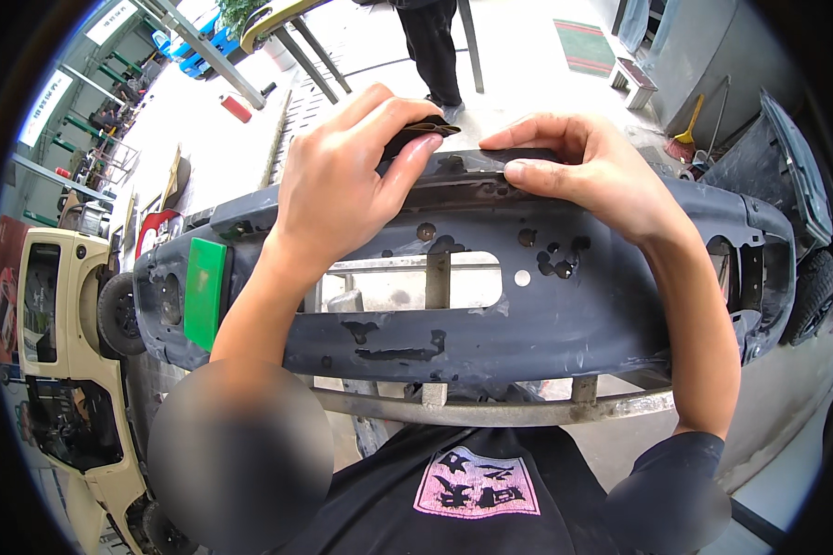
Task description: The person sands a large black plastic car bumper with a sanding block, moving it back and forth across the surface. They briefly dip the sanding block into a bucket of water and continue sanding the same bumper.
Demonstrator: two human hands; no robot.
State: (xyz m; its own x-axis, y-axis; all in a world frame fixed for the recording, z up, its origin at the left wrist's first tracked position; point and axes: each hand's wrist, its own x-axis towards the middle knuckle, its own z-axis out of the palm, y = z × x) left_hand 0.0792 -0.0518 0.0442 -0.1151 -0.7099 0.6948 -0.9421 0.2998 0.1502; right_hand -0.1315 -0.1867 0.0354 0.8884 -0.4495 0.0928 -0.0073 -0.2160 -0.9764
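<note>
Nearest, the bumper ran left-right; left hand pinched sandpaper on its top edge (right hand fingertips pressed beside).

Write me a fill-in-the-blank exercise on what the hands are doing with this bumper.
1. The left hand presses a dark folded ____ onto the grey bumper.
2. The right hand rests its fingers on the bumper's ____ edge.
3. The flat block on the bumper's left end is ____.

Missing words: sanding sheet; top; green
</note>
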